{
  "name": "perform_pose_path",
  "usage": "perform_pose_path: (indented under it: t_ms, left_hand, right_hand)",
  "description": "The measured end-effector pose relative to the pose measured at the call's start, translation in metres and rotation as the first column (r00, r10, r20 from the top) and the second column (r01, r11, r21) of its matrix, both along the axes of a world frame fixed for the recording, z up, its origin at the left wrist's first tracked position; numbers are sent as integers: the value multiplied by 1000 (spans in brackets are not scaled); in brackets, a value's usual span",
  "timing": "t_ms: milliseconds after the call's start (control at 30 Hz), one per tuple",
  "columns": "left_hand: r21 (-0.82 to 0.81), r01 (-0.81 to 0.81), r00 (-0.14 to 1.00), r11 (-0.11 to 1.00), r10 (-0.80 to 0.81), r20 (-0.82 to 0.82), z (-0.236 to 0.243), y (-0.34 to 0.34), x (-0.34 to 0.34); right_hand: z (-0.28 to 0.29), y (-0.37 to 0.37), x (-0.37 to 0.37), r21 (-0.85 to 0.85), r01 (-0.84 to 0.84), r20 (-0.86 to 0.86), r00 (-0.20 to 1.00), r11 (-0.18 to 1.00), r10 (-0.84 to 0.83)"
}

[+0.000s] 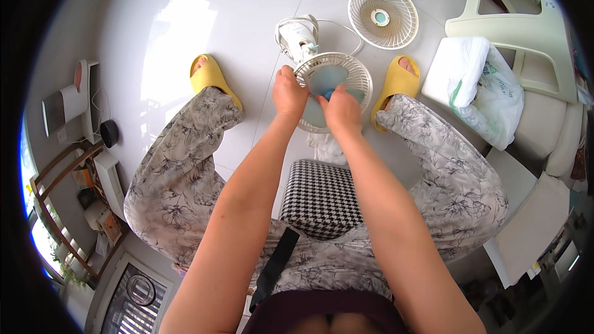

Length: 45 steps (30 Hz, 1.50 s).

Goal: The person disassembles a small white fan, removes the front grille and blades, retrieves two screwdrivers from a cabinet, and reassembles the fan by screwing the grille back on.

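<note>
A small white fan (301,37) stands on the tiled floor between my feet, its rear wire grille (356,77) facing up with pale blue blades (327,77) inside. My left hand (288,93) grips the left rim of that grille. My right hand (340,111) rests on the blades near the hub, fingers closed around them. The detached front grille (382,15) lies flat on the floor beyond the fan, apart from both hands. The fan's white cord (352,34) loops behind it.
I sit on a houndstooth-patterned stool (318,198), yellow slippers (210,77) on both feet. A white plastic bag (476,83) lies beside a pale plastic chair (513,31) at the right. A wooden shelf with clutter (80,192) stands at the left.
</note>
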State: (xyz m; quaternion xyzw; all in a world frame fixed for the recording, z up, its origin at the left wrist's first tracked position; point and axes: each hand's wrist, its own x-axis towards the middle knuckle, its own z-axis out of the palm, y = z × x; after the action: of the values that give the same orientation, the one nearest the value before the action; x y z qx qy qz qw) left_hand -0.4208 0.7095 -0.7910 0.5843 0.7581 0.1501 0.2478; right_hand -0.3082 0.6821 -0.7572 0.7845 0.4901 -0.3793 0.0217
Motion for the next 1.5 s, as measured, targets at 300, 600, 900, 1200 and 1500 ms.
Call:
perform_pose_path:
  t_ms: [300, 600, 900, 1200, 1500]
  left_hand:
    - [117, 299, 953, 947, -291, -82, -2, 18, 0]
    - [165, 154, 987, 974, -160, 21, -26, 17, 1]
    - [174, -58, 998, 983, 54, 30, -34, 14, 13]
    - [119, 235, 972, 965, -235, -10, -22, 46, 2]
    - [89, 339, 941, 936, -338, -24, -18, 60, 10]
  right_hand:
    - [-39, -3, 5, 169, -77, -30, 996, 983, 84]
    - [-60, -2, -1, 96, 150, -61, 988, 984, -145]
    - [-59, 3, 11, 275, -49, 63, 997, 960, 32]
    - [-48, 12, -9, 216, 307, -70, 952, 927, -299]
    - [-57, 15, -8, 281, 387, -85, 922, 878, -379]
